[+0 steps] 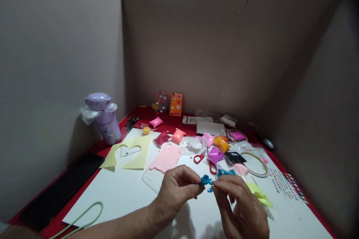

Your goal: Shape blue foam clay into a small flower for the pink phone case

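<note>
A small blue clay flower [206,179] with curled petals is pinched between the thumb and index finger of my left hand [178,188]. From the other side, my right hand [242,203] has its fingertips closed on the flower's right edge, at a thin blue petal. Just below, a small blue clay bit [210,190] shows against the white board [126,194]. Behind my right fingers lies a bag of blue clay [226,172], partly hidden. Beyond my left hand is a clear phone case [150,179] with a pink clay sheet [166,158] over its upper part.
Red-handled scissors [199,159] lie among several clay bags, including purple [215,155] and orange [221,144]. Yellow paper with a heart cutout [140,160] is at left, near a lilac bottle [109,127]. Gem stickers [284,185] lie right. Decorated cases [176,104] lean at the back wall.
</note>
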